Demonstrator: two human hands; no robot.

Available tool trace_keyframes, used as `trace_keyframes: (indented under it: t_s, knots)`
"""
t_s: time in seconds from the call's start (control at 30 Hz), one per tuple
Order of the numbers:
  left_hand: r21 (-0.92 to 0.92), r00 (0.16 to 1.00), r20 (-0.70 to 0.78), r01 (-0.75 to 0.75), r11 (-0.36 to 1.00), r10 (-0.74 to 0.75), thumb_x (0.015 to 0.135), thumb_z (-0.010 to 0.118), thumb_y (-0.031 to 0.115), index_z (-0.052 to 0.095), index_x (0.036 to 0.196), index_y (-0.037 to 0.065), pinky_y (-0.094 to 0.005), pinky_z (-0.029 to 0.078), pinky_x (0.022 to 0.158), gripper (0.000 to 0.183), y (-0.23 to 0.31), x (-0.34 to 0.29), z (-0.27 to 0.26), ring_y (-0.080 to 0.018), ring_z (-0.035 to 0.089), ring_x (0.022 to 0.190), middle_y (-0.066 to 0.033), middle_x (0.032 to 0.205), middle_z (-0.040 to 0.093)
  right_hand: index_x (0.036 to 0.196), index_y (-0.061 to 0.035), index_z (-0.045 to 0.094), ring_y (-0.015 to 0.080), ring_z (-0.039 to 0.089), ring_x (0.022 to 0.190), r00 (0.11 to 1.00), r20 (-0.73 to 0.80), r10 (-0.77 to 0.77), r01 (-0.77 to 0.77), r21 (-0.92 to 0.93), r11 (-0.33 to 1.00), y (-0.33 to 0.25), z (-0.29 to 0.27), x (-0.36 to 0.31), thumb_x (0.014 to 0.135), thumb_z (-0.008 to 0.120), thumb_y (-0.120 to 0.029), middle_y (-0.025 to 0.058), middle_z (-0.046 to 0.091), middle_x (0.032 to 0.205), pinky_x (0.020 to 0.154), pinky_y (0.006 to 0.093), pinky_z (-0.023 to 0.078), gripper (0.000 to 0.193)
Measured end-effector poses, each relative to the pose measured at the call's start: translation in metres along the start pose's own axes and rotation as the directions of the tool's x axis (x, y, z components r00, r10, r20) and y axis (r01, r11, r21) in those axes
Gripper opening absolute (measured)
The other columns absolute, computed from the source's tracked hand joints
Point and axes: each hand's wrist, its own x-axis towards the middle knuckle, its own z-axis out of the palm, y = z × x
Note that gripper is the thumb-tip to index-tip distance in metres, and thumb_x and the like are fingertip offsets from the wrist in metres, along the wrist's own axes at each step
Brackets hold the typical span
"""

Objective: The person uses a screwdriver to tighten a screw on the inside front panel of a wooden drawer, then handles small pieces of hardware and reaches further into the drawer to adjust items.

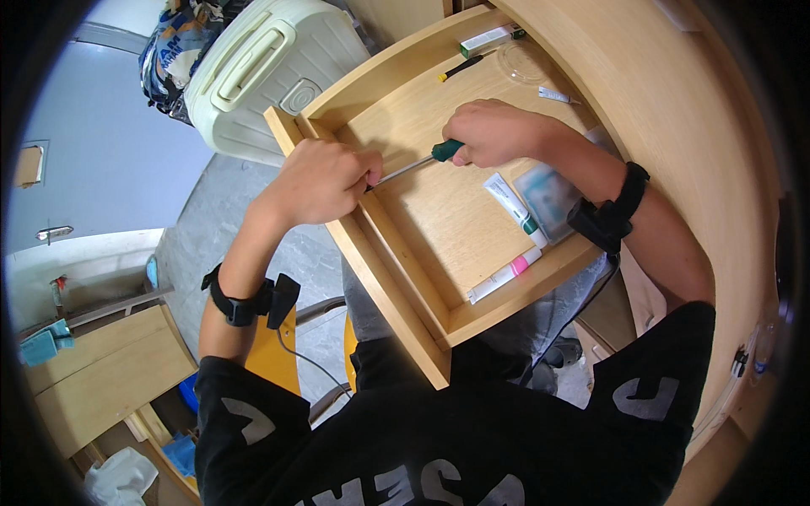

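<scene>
My right hand (494,133) is wrapped round the green handle of a screwdriver (446,151). Its thin metal shaft points left and slightly down, toward the inner side of the drawer's front panel. My left hand (325,180) is closed over the top of that panel, its fingertips pinched around the screwdriver's tip. Something small and dark shows there, but the fingers hide what it is. Both hands are over the pulled-out wooden drawer (391,293), whose front faces left.
Inside the drawer lie a white-green tube (509,202), a white-pink tube (504,276), a clear plastic case (544,198), a small yellow-black screwdriver (460,68), a slim box (491,40) and a round clear lid (521,63). A pale suitcase (278,72) stands beyond the drawer.
</scene>
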Motion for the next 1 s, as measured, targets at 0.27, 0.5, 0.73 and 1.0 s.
trace_keyframes:
  t_s: [0.27, 0.5, 0.73, 1.0]
  knots:
    - [0.033, 0.995, 0.083, -0.050, 0.998, 0.047, 0.083, 0.054, 0.011, 0.063, 0.085, 0.008, -0.0440, 0.046, 0.068, 0.009, 0.003, 0.002, -0.007, -0.0329, 0.062, 0.080, -0.0126, 0.075, 0.064, 0.088, 0.0013, 0.069, 0.0378, 0.061, 0.098, 0.986, -0.165, 0.015, -0.021, -0.034, 0.999, -0.006, 0.002, 0.000, 0.077, 0.075, -0.016, 0.0213, 0.064, 0.095, 0.084, 0.0439, 0.048, 0.022]
    - [0.034, 0.997, 0.057, -0.048, 0.998, 0.046, 0.081, 0.056, 0.010, 0.066, 0.091, 0.009, -0.0433, 0.048, 0.069, 0.014, 0.002, 0.001, -0.006, -0.0329, 0.063, 0.080, -0.0128, 0.077, 0.065, 0.093, 0.0007, 0.060, 0.0359, 0.060, 0.098, 0.968, -0.250, -0.027, -0.002, -0.117, 0.993, -0.002, 0.018, 0.008, 0.073, 0.077, -0.011, 0.0164, 0.061, 0.099, 0.081, 0.0434, 0.049, 0.029]
    - [0.009, 0.995, 0.048, -0.082, 0.997, 0.082, 0.075, 0.058, 0.009, 0.073, 0.091, 0.012, -0.0422, 0.048, 0.066, 0.022, 0.004, -0.001, -0.006, -0.0312, 0.063, 0.077, -0.0120, 0.074, 0.065, 0.093, 0.0002, 0.056, 0.0341, 0.060, 0.096, 0.942, -0.321, -0.099, 0.073, -0.093, 0.993, 0.003, 0.010, 0.006, 0.070, 0.077, -0.005, 0.0134, 0.058, 0.099, 0.077, 0.0424, 0.049, 0.031]
    - [0.039, 0.995, 0.054, -0.089, 0.995, 0.087, 0.072, 0.058, 0.012, 0.076, 0.086, 0.013, -0.0430, 0.048, 0.065, 0.023, 0.000, 0.000, -0.002, -0.0302, 0.063, 0.075, -0.0118, 0.071, 0.064, 0.093, 0.0039, 0.065, 0.0320, 0.063, 0.094, 0.990, 0.136, 0.028, -0.059, 0.234, 0.970, -0.008, -0.015, 0.006, 0.086, 0.066, -0.016, 0.0175, 0.066, 0.092, 0.079, 0.0391, 0.048, 0.021]
